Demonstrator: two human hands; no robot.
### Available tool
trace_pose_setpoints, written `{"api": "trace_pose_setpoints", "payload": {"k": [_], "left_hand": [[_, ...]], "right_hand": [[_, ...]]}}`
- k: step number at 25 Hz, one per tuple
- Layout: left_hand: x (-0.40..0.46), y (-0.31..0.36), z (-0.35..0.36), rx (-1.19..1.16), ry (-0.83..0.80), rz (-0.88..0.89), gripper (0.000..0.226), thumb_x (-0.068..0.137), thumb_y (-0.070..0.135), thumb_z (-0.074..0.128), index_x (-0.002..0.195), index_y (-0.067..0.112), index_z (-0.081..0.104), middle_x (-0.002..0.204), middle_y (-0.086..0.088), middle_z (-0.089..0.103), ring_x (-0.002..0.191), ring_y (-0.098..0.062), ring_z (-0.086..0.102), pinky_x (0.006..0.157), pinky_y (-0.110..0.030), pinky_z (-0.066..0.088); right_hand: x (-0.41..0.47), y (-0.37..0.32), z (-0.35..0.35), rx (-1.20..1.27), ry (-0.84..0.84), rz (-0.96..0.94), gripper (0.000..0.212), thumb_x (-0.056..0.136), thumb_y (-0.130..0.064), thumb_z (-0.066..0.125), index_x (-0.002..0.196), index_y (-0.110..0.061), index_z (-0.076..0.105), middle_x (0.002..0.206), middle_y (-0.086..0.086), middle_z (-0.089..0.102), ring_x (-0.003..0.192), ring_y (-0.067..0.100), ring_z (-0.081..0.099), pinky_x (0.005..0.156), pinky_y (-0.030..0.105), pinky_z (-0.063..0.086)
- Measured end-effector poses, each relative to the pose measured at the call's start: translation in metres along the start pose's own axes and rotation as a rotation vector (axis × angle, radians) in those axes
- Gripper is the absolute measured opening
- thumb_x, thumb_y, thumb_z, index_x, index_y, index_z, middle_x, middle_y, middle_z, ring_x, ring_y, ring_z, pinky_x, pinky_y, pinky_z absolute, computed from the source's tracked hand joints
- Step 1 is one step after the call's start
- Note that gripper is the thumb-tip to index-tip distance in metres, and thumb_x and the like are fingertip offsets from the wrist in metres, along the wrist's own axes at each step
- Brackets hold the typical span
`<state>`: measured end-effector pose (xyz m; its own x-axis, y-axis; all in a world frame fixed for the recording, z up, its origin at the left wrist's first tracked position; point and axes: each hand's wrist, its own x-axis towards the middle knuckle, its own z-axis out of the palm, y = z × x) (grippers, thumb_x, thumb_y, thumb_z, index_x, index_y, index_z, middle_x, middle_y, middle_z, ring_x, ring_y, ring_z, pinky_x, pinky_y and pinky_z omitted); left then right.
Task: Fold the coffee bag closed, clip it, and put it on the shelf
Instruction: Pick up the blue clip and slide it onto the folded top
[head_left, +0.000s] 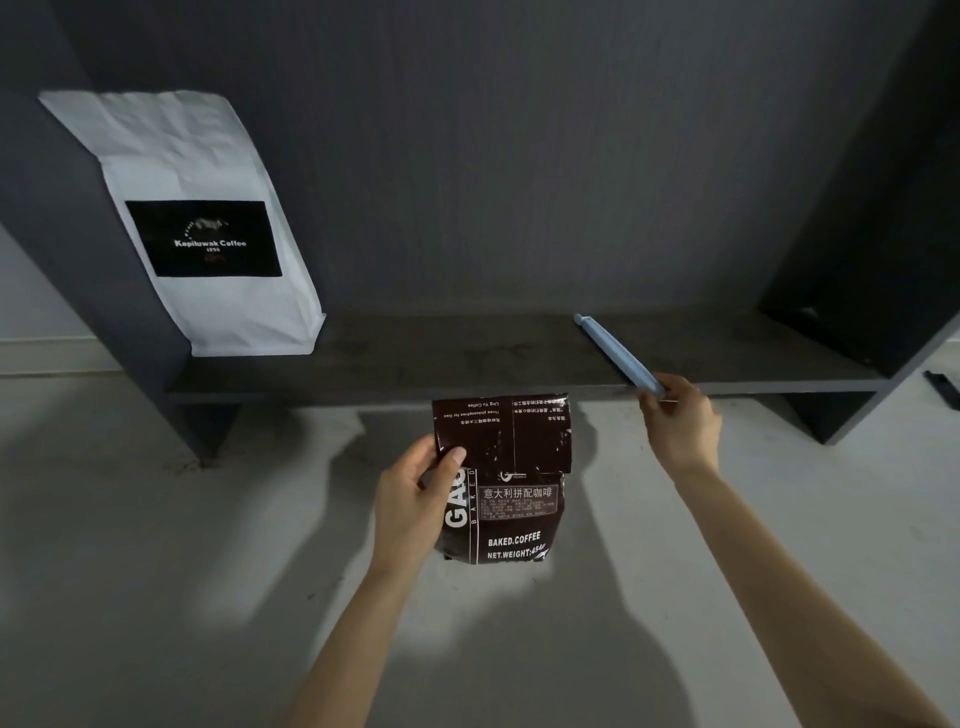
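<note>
Bags number two. Your left hand (415, 499) grips the brown bag (506, 483) in front of the shelf (467, 364), fingers closed on its folded-down top; it reads "GAO BAKED", "BAKED.COFFEE", "NET.WEIGHT:454g". Your right hand (680, 421) pinches one blue clip (615, 353), whose far end lies over the shelf. One white bag (208, 228) marked "Kopiluwak Coffee 1896" leans at the shelf's left end.

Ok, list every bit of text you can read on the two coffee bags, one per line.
White bag, black label: "Kopiluwak Coffee", "1896" beneath, blurry.
Dark bag, front: "GAO" (partly behind the left hand), "BAKED", "意大利拼配咖啡", "BAKED.COFFEE", "NET.WEIGHT:454g".
Folded flap, upside down: "Three philosophies for Gao", "Ling Yu Coffee".
Remaining small print: unreadable.
</note>
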<state>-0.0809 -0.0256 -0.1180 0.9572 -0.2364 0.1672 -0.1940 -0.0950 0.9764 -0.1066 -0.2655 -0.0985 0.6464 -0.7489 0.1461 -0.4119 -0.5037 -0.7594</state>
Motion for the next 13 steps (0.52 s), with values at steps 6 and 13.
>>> {"api": "trace_pose_setpoints", "payload": {"k": [6,13], "left_hand": [[-0.001,-0.002,0.001,-0.034,0.001,0.004,0.024,0.084,0.009,0.055,0.09,0.031,0.061,0.079,0.026,0.07,0.083,0.01,0.062,0.08,-0.016,0.049],[-0.005,0.015,0.002,-0.144,0.087,0.024,0.039,0.079,-0.007,0.055,0.087,0.028,0.041,0.094,0.003,0.058,0.084,0.005,0.062,0.08,-0.011,0.048]], "right_hand": [[-0.024,-0.019,-0.013,0.519,-0.035,0.173,0.021,0.09,-0.021,0.047,0.105,-0.01,0.057,0.094,0.011,0.067,0.089,0.026,0.061,0.082,0.036,0.051],[-0.064,-0.044,-0.045,1.068,-0.158,0.2,0.017,0.089,-0.013,0.047,0.081,-0.014,0.062,0.059,-0.004,0.071,0.069,0.009,0.068,0.069,0.015,0.056]]}}
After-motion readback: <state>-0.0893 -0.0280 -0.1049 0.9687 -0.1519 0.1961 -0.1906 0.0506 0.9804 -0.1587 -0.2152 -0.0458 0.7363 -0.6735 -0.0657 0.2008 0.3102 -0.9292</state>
